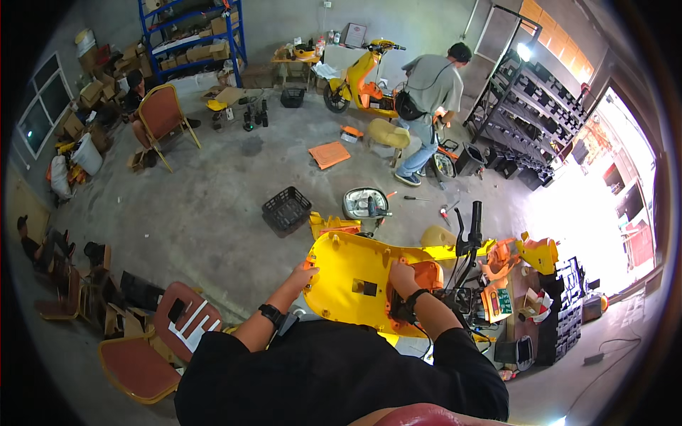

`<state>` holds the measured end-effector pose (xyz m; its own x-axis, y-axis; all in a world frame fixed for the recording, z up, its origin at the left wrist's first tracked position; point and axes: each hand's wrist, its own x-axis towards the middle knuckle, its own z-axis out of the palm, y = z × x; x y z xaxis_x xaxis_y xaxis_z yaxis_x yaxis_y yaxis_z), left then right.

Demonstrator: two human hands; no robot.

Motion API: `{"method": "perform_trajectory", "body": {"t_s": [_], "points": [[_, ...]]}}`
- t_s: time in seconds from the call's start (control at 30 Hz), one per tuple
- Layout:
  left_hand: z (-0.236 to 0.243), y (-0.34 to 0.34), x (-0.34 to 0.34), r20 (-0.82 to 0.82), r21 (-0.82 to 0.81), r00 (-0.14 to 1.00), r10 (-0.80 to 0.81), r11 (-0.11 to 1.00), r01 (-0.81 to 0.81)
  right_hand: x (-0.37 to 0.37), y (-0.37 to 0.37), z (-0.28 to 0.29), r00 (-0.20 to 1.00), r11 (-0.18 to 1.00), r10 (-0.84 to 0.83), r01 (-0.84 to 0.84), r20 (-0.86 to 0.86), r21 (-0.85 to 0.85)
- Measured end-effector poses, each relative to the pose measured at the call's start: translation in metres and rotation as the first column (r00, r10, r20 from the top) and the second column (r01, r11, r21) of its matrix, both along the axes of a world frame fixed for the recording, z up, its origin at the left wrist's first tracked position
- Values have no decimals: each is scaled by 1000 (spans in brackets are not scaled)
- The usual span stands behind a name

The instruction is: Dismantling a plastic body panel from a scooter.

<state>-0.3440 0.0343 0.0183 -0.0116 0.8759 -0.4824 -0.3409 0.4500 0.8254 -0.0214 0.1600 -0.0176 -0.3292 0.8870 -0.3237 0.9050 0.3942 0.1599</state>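
Observation:
A large yellow plastic scooter panel (341,266), with mounting posts and a dark square opening, lies across the scooter frame in front of me. My left hand (305,275) is closed on its left edge beside an orange tab. Farther right, my right hand (403,278) is closed at the panel's right part, next to an orange plastic piece (428,275); its fingertips are partly hidden. To the right stand the scooter's handlebar with a black grip (477,220) and exposed wiring. Under the panel's far edge shows another yellow piece (334,224).
Beyond the panel are a black crate (287,209), a tool tray (366,204) and a screwdriver (417,198) on the floor. A co-worker (433,92) stands by another yellow scooter (362,78). Brown chairs (138,363) are at left; a parts rack (529,106) is at right.

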Motion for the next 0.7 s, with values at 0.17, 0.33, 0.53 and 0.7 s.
{"method": "perform_trajectory", "body": {"t_s": [0.17,0.33,0.53,0.7], "points": [[-29,5,-5,-17,-63,1000,9,998,-10,0,-2,-4,997,998,46,-44,-64,35],[2,3,-2,-41,-16,999,-31,999,30,11,-6,-9,966,947,233,-198,-114,253],[-13,0,0,-16,1,1000,11,1000,-11,7,-11,-3,957,912,286,-255,-53,321],[-6,0,2,-37,-37,999,3,999,-4,12,-10,-13,965,915,262,-242,-19,322]]}}
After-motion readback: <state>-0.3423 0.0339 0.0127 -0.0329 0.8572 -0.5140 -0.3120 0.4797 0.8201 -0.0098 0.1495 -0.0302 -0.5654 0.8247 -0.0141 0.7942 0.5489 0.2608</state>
